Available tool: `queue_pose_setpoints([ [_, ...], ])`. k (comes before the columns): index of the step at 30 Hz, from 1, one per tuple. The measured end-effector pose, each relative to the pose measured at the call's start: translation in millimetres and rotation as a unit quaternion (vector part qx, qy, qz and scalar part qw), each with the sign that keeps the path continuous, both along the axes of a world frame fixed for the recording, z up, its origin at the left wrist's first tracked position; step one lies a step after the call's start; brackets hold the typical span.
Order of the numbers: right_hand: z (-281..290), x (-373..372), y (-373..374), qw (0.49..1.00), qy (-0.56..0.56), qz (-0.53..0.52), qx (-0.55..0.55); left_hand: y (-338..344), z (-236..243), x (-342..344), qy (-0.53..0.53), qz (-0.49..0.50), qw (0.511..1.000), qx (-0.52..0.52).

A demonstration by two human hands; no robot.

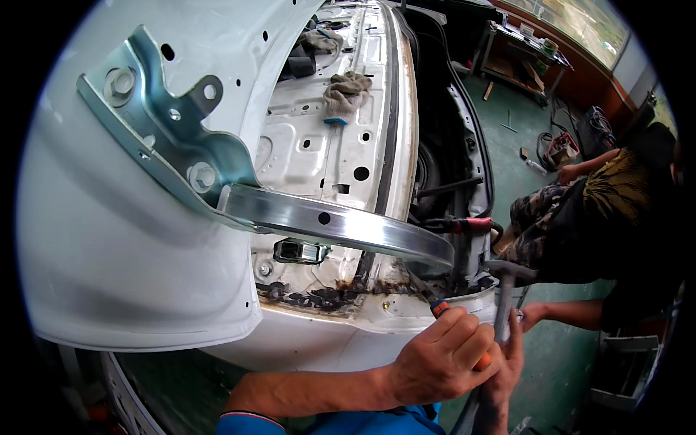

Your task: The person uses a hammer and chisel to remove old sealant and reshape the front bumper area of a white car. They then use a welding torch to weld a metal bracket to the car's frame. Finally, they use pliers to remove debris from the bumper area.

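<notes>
My left hand is closed round an orange-and-black-handled tool; its metal shaft points at the car's white body corner, where the seam is rusty and dark. Whether it is a chisel or a screwdriver I cannot tell. Just right of it, my right hand grips a hammer by the handle, head up. The hammer head stands above and to the right of the orange handle, apart from it. Part of my right hand is hidden behind the handle and my left hand.
A white panel with a steel hinge bracket and curved metal arm overhangs the left. Gloves lie on the car's white sheet metal. A co-worker in a black shirt is close at right, one hand by the hammer. Behind stands a workbench.
</notes>
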State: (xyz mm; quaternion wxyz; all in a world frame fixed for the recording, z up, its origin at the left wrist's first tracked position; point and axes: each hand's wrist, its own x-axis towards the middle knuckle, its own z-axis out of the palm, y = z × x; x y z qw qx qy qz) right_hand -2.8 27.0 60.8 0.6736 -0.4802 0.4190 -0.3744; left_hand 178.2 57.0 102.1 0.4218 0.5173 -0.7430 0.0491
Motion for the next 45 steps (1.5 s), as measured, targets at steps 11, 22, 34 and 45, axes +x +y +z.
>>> queue_pose_setpoints([
  [11,10.5,5.1,3.9,0.997,0.011,0.034,0.062,-2.2,2.1,1.7,0.017,-0.004,1.0,-0.026],
  [22,-3.9,-10.7,-11.1,0.999,-0.014,-0.043,-0.01,3.8,1.6,2.5,0.037,0.018,0.999,-0.025],
  [34,18.6,2.7,10.1,0.991,0.061,0.116,0.002,7.4,1.4,3.8,0.058,0.023,0.998,-0.018],
  [45,1.7,-0.4,17.0,0.993,0.073,0.096,0.01,5.1,2.2,2.5,0.062,0.016,0.998,-0.022],
])
